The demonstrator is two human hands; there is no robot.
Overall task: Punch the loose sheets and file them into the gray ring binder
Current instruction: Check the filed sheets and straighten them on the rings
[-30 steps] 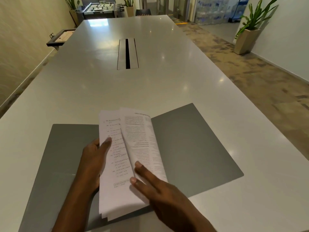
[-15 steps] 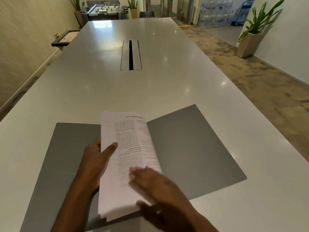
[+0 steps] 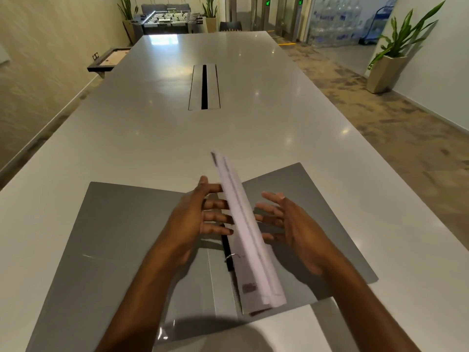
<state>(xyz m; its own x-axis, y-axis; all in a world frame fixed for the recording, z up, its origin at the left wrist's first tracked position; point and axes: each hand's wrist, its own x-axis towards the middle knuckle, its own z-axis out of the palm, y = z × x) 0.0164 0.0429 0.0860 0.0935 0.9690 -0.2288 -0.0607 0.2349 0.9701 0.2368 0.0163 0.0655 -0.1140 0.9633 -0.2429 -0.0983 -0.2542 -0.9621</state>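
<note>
Left grip [image 3: 195, 217] is spread: fingers straight, tips pressing flat on the left face of the sheets [image 3: 247, 229]. Right grip [image 3: 291, 224] is also spread, fingers loosely straight, sitting at the right face. Blur is hiding whether its tips are touching, so cannot tell. Neither grip is pinching anything.

The sheets are standing on edge as one stack between the two palms, long edge running away from the person, right over the spine of the binder [image 3: 121, 237]. The binder is lying open, both covers flat on the bench [image 3: 152, 138]. One ring [image 3: 233, 257] is showing just left of the stack, by the black spine strip. Whether the stack's holes are sitting on any ring is hidden, and no punch is in view.

Judging the step: squaring or seating the stack at the rings. To do it well:
- Both palms should be lying flat on the two faces, so the stack is not fanning or buckling.
- Pressure should be going on evenly left and right.
- The bottom edge should be getting tapped level before it is going down.
- The holes should be lining up with the rings first — forcing paper down beside a ring is risking torn edges.

The stack is looking thin and floppy, so letting go on one side is likely tipping it over onto a cover.
</note>
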